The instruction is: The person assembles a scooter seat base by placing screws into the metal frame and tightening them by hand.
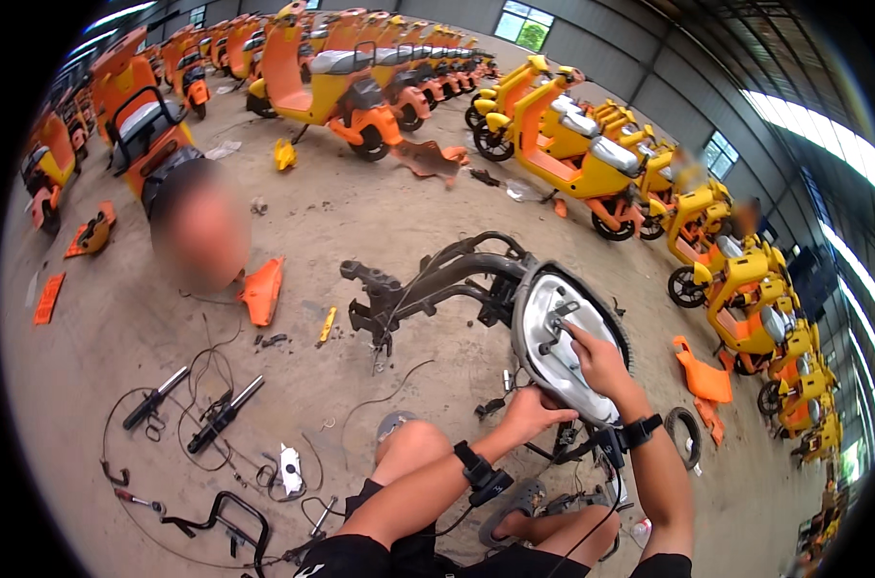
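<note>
A scooter seat [550,288] stands tilted with its silver underside and dark rim toward me, against a black scooter frame [476,268] lying on the floor. A small metal bracket [559,313] is fixed to the underside. My right hand [596,364] reaches across the seat, its fingers closed at the bracket; what lies between the fingertips is hard to see. At the seat's lower edge my left hand [534,412] is closed on the rim, with the thumb stretched to the right and the other fingers partly hidden.
Fork legs [224,414], cables, a bent black bar [235,506] and a ratchet [141,499] lie on the floor to the left. A tyre [685,438] and orange panels [702,371] are on the right. A person [201,226] is ahead left. Rows of yellow-orange scooters [572,159] stand behind.
</note>
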The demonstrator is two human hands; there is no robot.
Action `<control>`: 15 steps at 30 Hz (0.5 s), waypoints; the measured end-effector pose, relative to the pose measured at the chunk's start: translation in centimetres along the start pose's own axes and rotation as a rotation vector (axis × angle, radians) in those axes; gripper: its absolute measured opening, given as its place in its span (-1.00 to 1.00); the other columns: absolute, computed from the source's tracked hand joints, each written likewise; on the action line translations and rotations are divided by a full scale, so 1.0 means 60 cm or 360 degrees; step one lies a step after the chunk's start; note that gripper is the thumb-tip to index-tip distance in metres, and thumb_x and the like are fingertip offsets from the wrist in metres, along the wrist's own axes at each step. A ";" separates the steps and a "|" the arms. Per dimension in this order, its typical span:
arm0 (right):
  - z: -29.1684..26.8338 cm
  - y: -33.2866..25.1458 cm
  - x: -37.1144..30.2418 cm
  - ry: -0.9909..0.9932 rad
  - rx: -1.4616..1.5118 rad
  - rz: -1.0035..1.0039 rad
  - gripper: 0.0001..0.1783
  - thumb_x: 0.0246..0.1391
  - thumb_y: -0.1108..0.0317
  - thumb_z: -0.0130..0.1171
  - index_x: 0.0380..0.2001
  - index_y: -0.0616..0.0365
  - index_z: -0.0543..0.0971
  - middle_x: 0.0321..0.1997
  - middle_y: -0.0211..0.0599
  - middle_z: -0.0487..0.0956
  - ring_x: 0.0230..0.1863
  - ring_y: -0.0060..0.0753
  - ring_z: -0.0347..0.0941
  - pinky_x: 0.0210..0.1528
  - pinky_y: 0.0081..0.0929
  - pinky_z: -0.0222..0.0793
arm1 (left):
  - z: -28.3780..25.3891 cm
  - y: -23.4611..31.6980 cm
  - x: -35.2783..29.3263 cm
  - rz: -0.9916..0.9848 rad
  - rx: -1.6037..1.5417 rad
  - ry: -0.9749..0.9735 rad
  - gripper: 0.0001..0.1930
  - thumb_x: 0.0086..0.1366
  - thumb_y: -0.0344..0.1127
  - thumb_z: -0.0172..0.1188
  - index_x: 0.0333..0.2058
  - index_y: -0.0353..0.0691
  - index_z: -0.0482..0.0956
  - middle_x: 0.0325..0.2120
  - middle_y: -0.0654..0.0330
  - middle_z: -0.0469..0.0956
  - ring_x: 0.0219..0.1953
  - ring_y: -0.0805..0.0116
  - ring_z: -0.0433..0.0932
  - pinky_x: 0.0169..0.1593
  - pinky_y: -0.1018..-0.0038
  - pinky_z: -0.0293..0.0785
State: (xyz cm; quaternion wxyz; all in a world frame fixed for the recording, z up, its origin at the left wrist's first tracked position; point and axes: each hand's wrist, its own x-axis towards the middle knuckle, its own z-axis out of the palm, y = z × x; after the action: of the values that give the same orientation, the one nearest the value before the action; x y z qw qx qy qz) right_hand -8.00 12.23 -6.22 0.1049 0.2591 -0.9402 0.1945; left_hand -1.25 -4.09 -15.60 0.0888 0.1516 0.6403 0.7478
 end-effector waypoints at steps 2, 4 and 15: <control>0.005 -0.048 0.001 -0.0074 -0.0062 0.0260 -0.44 0.26 0.38 0.05 0.32 -0.06 0.29 -0.29 0.16 0.59 -0.32 0.19 0.52 -0.19 -0.09 0.41 | -0.005 -0.007 0.001 -0.0043 0.0079 0.0006 -0.61 0.02 -0.07 0.52 -0.44 -0.34 0.71 -0.62 0.25 0.63 -0.61 0.54 0.49 -0.51 0.51 0.39; 0.016 -0.065 -0.007 -0.0075 -0.0104 0.0322 -0.31 0.28 0.37 0.04 0.42 -0.08 0.08 -0.43 0.01 0.56 -0.53 -0.05 0.49 -0.37 -0.19 0.41 | -0.004 -0.011 -0.002 0.0052 0.0106 0.0062 -0.63 0.01 -0.09 0.53 -0.44 -0.33 0.72 -0.64 0.23 0.62 -0.61 0.53 0.50 -0.49 0.50 0.39; 0.044 -0.154 0.060 0.0099 0.2302 0.1108 -0.59 0.36 0.29 -0.01 0.24 0.02 0.36 -0.14 -0.26 0.49 -0.33 -0.36 0.47 -0.32 -0.47 0.45 | 0.014 -0.017 0.010 0.0068 0.0318 0.0153 -0.59 0.01 -0.08 0.48 -0.41 -0.36 0.63 -0.54 0.06 0.66 -0.46 0.26 0.65 -0.34 0.29 0.50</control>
State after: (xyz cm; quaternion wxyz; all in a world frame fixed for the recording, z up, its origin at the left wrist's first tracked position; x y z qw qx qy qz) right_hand -6.40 2.20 -4.62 -0.1294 -0.0509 -0.6048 0.7841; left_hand -1.55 -2.93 -16.41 0.0267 0.1373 0.7119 0.6883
